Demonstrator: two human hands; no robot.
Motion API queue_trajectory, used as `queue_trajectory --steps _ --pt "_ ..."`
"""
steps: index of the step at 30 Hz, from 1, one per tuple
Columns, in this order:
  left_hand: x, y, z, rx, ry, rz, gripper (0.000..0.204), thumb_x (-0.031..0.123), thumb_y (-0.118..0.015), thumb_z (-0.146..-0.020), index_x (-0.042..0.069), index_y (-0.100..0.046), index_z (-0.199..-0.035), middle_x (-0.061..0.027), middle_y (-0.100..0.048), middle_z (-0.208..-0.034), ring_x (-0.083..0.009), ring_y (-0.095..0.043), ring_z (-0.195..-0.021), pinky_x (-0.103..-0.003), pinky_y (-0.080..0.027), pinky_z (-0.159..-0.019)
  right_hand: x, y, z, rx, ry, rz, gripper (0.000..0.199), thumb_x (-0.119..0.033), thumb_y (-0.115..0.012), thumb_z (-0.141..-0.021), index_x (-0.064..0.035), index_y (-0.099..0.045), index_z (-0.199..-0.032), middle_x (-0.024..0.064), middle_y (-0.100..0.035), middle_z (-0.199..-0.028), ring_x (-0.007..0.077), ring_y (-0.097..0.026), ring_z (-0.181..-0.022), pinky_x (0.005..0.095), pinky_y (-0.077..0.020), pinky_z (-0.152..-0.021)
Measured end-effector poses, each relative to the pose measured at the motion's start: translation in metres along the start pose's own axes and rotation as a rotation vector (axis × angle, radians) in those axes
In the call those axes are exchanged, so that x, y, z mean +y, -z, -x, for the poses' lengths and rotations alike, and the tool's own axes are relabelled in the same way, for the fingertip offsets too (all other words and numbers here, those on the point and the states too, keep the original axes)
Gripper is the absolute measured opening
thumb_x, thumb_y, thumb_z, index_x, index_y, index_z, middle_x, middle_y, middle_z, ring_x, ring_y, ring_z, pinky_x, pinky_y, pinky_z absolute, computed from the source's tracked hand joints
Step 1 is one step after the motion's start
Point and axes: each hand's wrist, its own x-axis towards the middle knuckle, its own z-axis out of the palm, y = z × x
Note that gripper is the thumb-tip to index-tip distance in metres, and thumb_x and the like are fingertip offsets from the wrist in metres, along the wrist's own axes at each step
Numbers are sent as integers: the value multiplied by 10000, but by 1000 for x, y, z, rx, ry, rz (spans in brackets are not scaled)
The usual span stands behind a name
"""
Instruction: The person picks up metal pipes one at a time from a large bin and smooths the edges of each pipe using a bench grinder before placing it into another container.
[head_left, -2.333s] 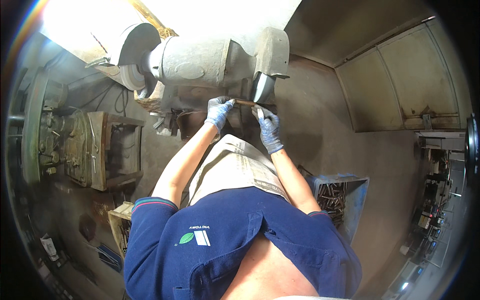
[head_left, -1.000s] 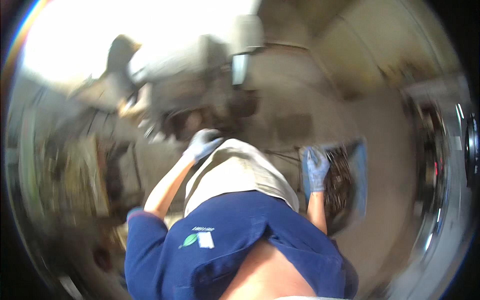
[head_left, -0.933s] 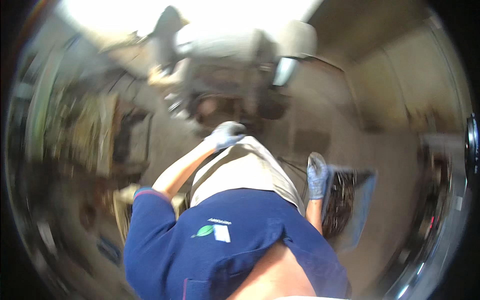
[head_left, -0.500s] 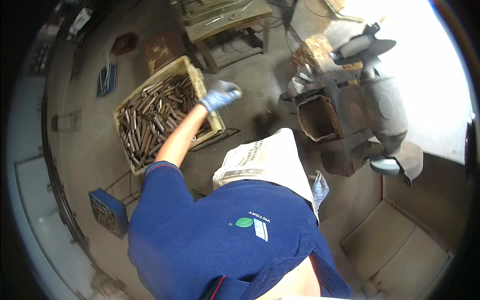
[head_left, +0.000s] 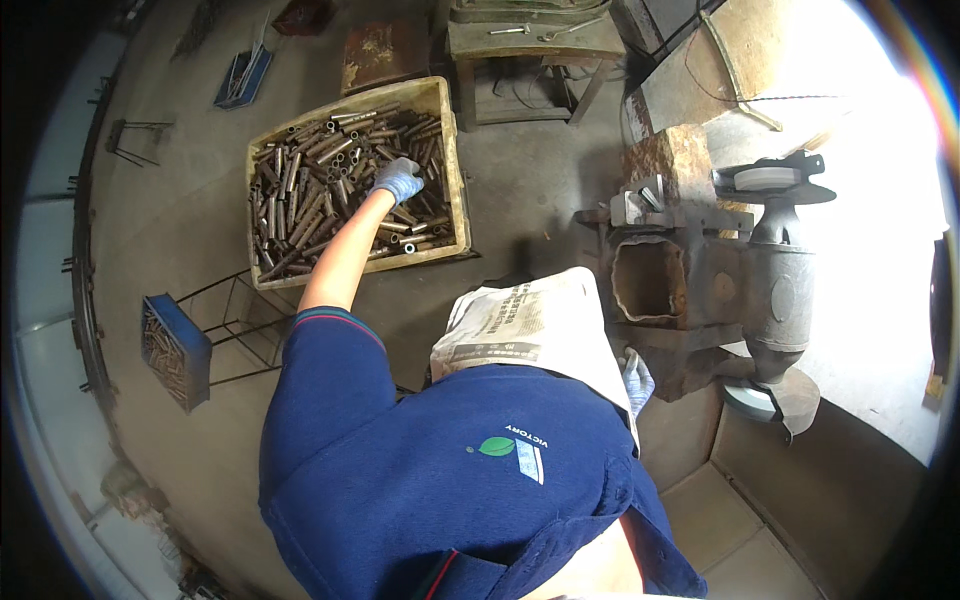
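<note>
while metal tubes [head_left: 305, 205] are lying beneath and around it in a cream crate [head_left: 453, 165], the gloved left hand [head_left: 399, 181] is showing its back; grip: cannot tell.

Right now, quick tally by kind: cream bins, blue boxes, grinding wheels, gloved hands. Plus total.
Cream bin: 1
Blue boxes: 2
Grinding wheels: 2
Gloved hands: 2
Total: 7
</note>
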Motion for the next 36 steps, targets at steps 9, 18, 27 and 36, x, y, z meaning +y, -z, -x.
queue_trajectory --steps 9,18,27,36 --pt "-22 -65 -83 117 151 53 292 205 -578 -763 35 -640 -993 -210 -597 -1084 -346 -572 -1032 -388 -468 -855 16 8 8 15 -56 -9 315 -226 -644 -865 25 -619 -1053 82 -638 -908 109 -569 -760 235 -486 -690" --pt "-3 -62 -67 108 6 -16 307 211 -598 -760 12 -633 -992 -233 -600 -1056 -370 -576 -1004 -398 -483 -828 42 30 12 41 -47 74 322 -240 -633 -872 27 -625 -1052 99 -648 -903 126 -579 -759 236 -475 -712" --pt "41 42 14 297 -310 1407 150 23 -668 -780 -32 -650 -919 -90 -666 -808 -169 -633 -704 -272 -525 -662 -13 24 34 63 186 72 235 -150 -591 -893 51 -636 -1008 72 -646 -861 106 -582 -740 220 -477 -686" --pt "308 11 106 -470 -726 1205 220 143 -629 -851 -24 -605 -992 -78 -651 -772 -137 -647 -676 -229 -516 -584 -160 -44 35 -258 795 171 374 -82 -679 -700 -6 -626 -1061 152 -592 -1118 232 -610 -972 315 -484 -848"
